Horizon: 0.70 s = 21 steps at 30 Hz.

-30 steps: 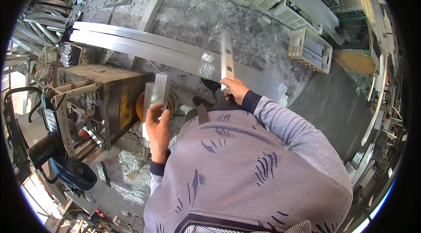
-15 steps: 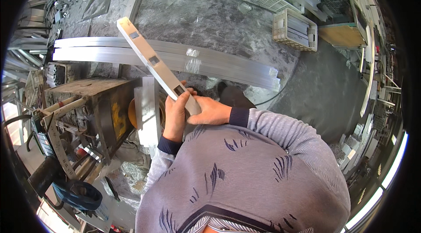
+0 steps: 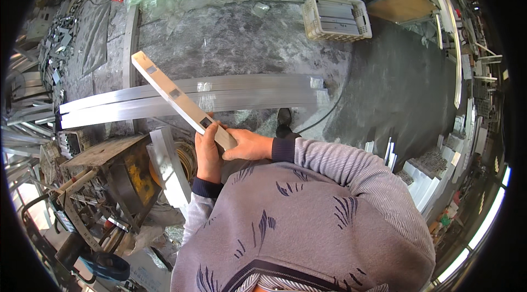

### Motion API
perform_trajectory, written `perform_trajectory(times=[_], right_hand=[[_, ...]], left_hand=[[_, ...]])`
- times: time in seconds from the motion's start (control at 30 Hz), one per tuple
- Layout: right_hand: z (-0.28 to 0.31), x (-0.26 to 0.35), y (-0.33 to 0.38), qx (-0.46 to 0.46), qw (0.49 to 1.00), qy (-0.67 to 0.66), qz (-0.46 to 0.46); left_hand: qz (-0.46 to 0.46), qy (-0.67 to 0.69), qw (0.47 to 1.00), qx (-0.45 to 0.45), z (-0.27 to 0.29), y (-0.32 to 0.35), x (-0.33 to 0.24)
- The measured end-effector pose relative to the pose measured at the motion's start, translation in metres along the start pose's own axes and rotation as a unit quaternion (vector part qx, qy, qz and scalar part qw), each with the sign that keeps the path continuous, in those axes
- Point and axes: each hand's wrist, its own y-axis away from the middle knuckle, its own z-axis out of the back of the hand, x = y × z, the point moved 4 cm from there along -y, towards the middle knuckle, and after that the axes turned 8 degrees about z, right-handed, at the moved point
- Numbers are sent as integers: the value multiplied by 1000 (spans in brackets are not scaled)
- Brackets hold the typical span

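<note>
A long, pale metal profile [image 3: 188, 107] with several rectangular cut-outs along one face slants away from me to the far left. Its near end is in both my hands, in front of my body. My left hand [image 3: 207, 156] is closed around it from the left, with the thumb by the nearest cut-out. From the right, my right hand [image 3: 248, 145] grips the near end, fingers wrapped behind and partly hidden. Beyond it, long silvery profiles [image 3: 263, 97] lie crosswise at a lower level, and the held piece's middle passes over them in the view.
At left stands a worn metal work stand [image 3: 104, 150], beside an upright silvery profile [image 3: 167, 165] and a coiled yellowish hose [image 3: 186, 156]. White plastic crates [image 3: 314, 24] line the far side. A dark cable [image 3: 334, 108] runs along the floor. Profiles are stacked at right [image 3: 421, 187].
My view has shifted, so the crates sit further left and the long profiles lower in the picture. Both hands keep their hold on the profile, its tilt nearly the same. A dark shoe shows more clearly.
</note>
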Motion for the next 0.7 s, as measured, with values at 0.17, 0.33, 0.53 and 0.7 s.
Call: perform_trajectory(times=[0.17, 0.33, 0.53, 0.7], right_hand=[[54, -40, 34, 11, 999, -43, 13], [162, -145, 60, -186, 974, 94, -94], [290, -227, 194, -519, 829, 72, -195], [298, -239, 285, -602, 736, -9, -311]], left_hand=[[9, 52, 998, -26, -21, -6, 36], [88, -64, 989, -103, 49, -45, 72], [216, -164, 955, -118, 157, -85, 127], [140, -428, 890, -70, 192, -91, 164]])
